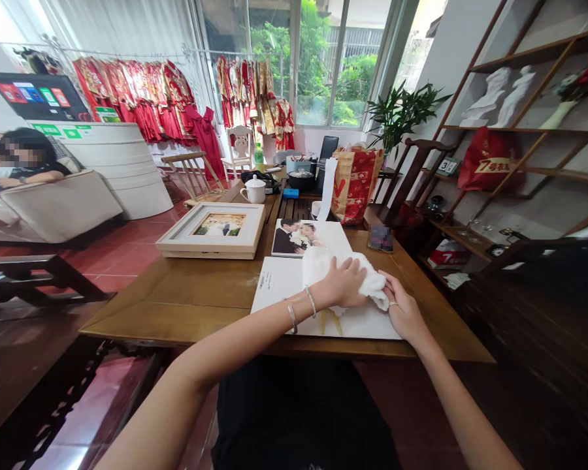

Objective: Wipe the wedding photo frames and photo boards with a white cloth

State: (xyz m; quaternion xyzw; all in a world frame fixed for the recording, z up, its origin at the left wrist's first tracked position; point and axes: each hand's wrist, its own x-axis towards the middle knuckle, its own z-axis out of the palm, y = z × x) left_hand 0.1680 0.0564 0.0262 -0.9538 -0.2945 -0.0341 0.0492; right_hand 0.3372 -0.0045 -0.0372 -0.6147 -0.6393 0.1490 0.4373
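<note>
A large photo album (274,294) lies open on the wooden table in front of me. Its far page shows a photo (291,236) of two people, and its near page is pale with small print and yellowish shapes by the lower edge. Bunched over the near page is a white cloth (318,260). My left hand (345,282), with two bangles at the wrist, presses down on the cloth, its fingers curved over it. At the cloth's right end, my right hand (402,308), wearing a ring, pinches the edge with thumb and fingers.
On the wooden table (176,307) are a framed picture (213,228) to the left, a phone (381,238) to the right, a lidded white mug (255,190) and a red paper bag (355,186) behind. Shelves rise at right. Seated people are at far left.
</note>
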